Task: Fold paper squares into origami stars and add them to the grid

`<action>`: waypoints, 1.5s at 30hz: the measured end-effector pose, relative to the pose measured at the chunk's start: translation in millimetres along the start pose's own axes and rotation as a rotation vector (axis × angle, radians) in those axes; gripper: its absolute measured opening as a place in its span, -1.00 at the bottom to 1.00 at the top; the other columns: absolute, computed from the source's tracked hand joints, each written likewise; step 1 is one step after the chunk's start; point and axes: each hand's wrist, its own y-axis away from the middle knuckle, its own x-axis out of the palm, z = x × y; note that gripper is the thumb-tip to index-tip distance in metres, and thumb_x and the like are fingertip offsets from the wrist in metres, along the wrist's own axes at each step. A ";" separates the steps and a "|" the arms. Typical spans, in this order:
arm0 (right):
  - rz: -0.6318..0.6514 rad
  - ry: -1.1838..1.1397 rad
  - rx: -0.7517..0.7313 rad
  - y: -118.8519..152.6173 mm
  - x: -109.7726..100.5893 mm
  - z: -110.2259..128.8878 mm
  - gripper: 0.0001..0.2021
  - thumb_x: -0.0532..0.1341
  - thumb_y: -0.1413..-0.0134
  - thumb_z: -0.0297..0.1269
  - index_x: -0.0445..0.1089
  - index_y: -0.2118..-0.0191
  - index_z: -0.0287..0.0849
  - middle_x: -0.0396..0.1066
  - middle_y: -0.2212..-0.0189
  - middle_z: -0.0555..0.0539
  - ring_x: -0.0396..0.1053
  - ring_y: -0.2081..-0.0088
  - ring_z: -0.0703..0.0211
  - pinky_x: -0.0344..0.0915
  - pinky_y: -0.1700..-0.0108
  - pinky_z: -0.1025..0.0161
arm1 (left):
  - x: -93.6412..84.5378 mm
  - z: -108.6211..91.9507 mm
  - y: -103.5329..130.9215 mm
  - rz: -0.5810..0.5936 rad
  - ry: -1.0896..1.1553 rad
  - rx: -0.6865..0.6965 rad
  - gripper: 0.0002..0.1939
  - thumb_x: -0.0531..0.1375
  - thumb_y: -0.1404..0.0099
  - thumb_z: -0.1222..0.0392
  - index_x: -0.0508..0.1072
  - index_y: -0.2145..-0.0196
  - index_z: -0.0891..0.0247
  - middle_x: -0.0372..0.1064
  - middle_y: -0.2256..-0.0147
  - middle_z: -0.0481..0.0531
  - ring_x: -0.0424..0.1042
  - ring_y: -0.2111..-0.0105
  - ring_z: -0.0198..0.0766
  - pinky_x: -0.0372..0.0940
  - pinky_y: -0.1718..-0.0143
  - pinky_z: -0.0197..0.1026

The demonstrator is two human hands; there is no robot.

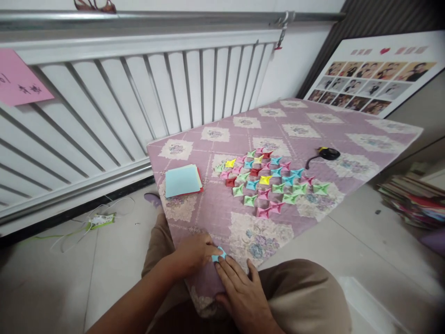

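Observation:
A small folded piece of light blue paper (219, 253) lies near the table's close edge, between my hands. My left hand (194, 254) comes in from the left, its fingers curled and holding the paper's left side down. From the lower right, my right hand (239, 285) lies nearly flat, fingers stretched out, with fingertips touching the paper's right edge. Part of the paper is hidden under the fingers. Farther up the table stand several small folded paper pieces (265, 180) in pink, green, blue, yellow and red. To their left is a stack of paper sheets (181, 182), light blue on top.
A patterned pink cloth (215, 208) covers the table. A black object with a curved stem (328, 153) lies at its right. Behind stands a white radiator (194, 88); a photo board (375, 76) leans at the back right. A power strip (100, 220) with cables is on the floor.

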 end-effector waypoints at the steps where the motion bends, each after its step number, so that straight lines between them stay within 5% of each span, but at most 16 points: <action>1: 0.005 -0.003 0.002 -0.4 -0.6 -0.5 -0.60 0.14 -0.16 -0.19 0.24 -0.12 -0.06 0.38 -0.05 -0.05 0.24 -0.06 0.06 -0.32 -0.21 -0.02 | -1.3 1.1 -0.6 -0.005 -0.012 0.028 -0.71 0.10 -0.30 0.19 0.46 0.06 -0.05 0.39 0.19 -0.01 0.34 0.23 -0.20 0.17 0.26 -0.25; 15: 0.067 -0.076 0.034 -0.5 -2.0 4.3 -0.48 0.18 -0.12 -0.06 0.15 -0.19 0.00 0.36 -0.07 -0.02 0.23 -0.09 -0.01 -0.24 -0.22 -0.13 | -0.9 4.8 -1.5 -0.035 -0.004 0.123 -0.71 0.14 -0.24 0.28 0.48 0.12 -0.02 0.39 0.23 -0.03 0.35 0.25 -0.21 0.18 0.28 -0.27; 21: -0.034 -0.002 -0.039 11.3 -3.8 -12.7 -0.50 0.15 -0.17 -0.24 0.11 -0.22 -0.13 0.34 -0.09 -0.10 0.22 -0.12 0.07 -0.32 -0.24 -0.05 | 2.0 3.9 0.7 -0.056 -0.021 0.091 -0.72 0.12 -0.27 0.22 0.47 0.09 -0.02 0.38 0.21 0.01 0.35 0.24 -0.19 0.19 0.28 -0.25; 28: -0.008 0.007 0.041 21.9 3.0 -22.8 -0.51 0.12 -0.17 -0.32 0.12 -0.21 -0.10 0.38 -0.05 -0.11 0.25 -0.10 0.06 -0.11 -0.17 -0.05 | 4.2 3.3 2.1 -0.068 -0.022 0.085 -0.64 0.12 -0.24 0.29 0.44 0.04 -0.02 0.39 0.18 0.00 0.34 0.21 -0.19 0.19 0.25 -0.24; 37: -0.052 -0.100 0.213 -25.3 -6.7 -19.2 -0.72 0.22 -0.10 -0.28 0.38 0.04 0.05 0.47 0.33 0.01 0.37 0.19 0.11 -0.02 -0.11 -0.05 | 30.2 0.6 20.5 -0.373 0.121 0.024 -0.76 0.09 -0.26 0.33 0.50 0.17 0.17 0.38 0.23 0.02 0.31 0.19 -0.21 0.19 0.11 -0.17; 45: 0.072 -0.152 0.139 -49.4 -8.0 -26.4 -0.92 0.29 0.01 -0.32 0.45 0.32 -0.04 0.38 0.36 -0.01 0.32 0.24 0.10 0.17 0.10 0.13 | 32.0 -9.7 25.9 -0.467 0.237 -0.057 -0.73 0.08 -0.18 0.42 0.51 0.26 0.20 0.38 0.26 0.04 0.32 0.21 -0.22 0.21 0.11 -0.17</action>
